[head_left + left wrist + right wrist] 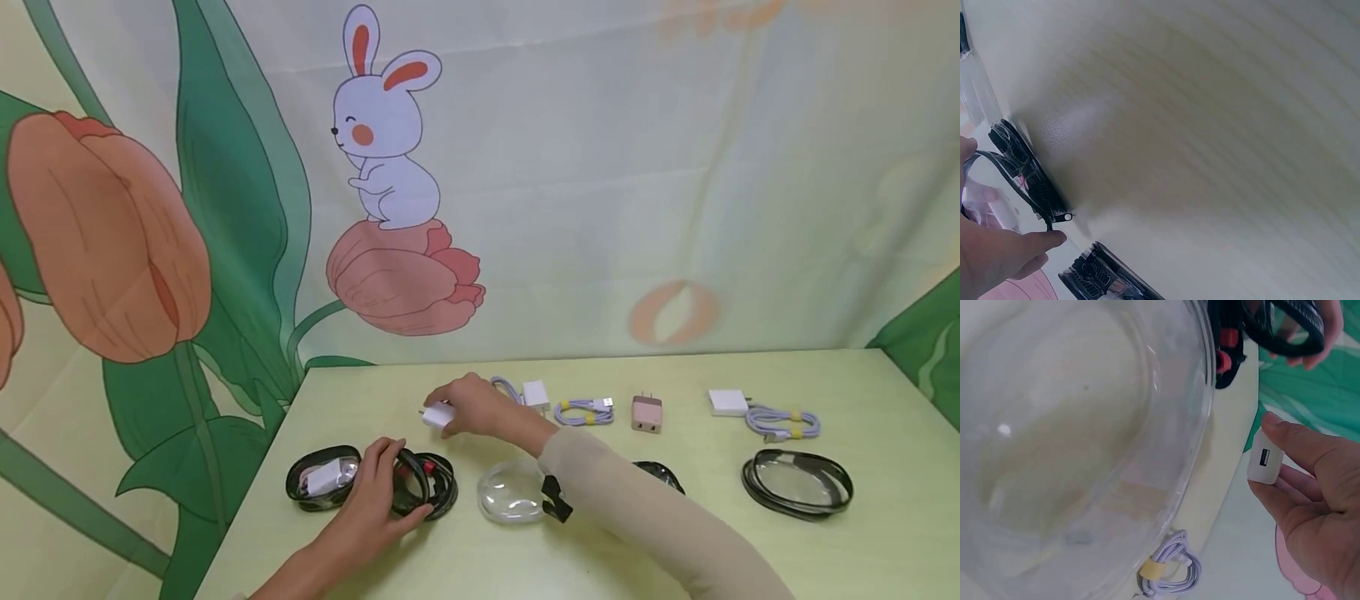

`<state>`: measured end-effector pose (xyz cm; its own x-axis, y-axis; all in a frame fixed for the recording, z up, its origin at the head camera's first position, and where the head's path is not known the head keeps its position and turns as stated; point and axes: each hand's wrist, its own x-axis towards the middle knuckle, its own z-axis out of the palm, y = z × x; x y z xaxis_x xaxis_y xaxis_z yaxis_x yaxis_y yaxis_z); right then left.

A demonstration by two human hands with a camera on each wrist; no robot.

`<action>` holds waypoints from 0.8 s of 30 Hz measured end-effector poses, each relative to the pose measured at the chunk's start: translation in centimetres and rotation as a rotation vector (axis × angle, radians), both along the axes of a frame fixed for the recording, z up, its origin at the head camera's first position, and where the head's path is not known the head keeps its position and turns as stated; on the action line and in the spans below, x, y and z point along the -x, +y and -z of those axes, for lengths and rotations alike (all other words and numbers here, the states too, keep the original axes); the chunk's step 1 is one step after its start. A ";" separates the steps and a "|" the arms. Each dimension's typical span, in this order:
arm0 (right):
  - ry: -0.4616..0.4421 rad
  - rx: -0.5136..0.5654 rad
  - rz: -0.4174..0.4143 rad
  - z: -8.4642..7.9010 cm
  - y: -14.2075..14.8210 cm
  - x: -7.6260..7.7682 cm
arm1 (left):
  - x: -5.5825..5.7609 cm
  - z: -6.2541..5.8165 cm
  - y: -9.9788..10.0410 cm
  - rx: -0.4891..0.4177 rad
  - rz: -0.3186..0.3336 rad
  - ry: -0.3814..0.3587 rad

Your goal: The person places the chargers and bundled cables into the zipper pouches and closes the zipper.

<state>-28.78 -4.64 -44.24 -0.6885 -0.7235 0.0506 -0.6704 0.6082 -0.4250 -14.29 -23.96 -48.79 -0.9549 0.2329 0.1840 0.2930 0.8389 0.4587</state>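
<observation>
My right hand (474,406) pinches a white USB charger (437,415) between thumb and fingers, above the table's back left. In the right wrist view the charger's USB port (1264,457) faces the camera. My left hand (372,492) grips the raised lid of a small black-edged zip case (446,487), with the fingers at its far edge and the thumb at the near one. Something black and red shows inside that case. The left wrist view shows its zip pull (1063,217) beside the thumb.
Left of my left hand stands another zip case (322,479) holding a white charger. A clear case (510,493) lies under my right forearm. Farther right is a black-edged case (797,485). Along the back lie coiled lilac cables (783,422), white chargers (536,394) and a pink charger (647,413).
</observation>
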 end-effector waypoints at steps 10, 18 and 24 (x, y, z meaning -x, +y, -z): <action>-0.010 -0.009 -0.062 -0.1 0.3 -2.0 | -0.1 0.2 -0.2 -0.001 0.012 0.016; -0.032 -0.007 -0.092 -0.1 0.0 -3.0 | 0.0 0.5 -0.4 0.010 0.011 0.034; -0.039 -0.004 -0.126 -0.4 -0.1 -3.5 | 0.0 0.5 -0.3 0.001 0.020 0.051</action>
<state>-25.29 -4.71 -43.82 -0.5937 -0.8044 0.0225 -0.7244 0.5221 -0.4501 -14.29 -24.27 -49.28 -0.9395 0.2521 0.2320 0.3327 0.8333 0.4415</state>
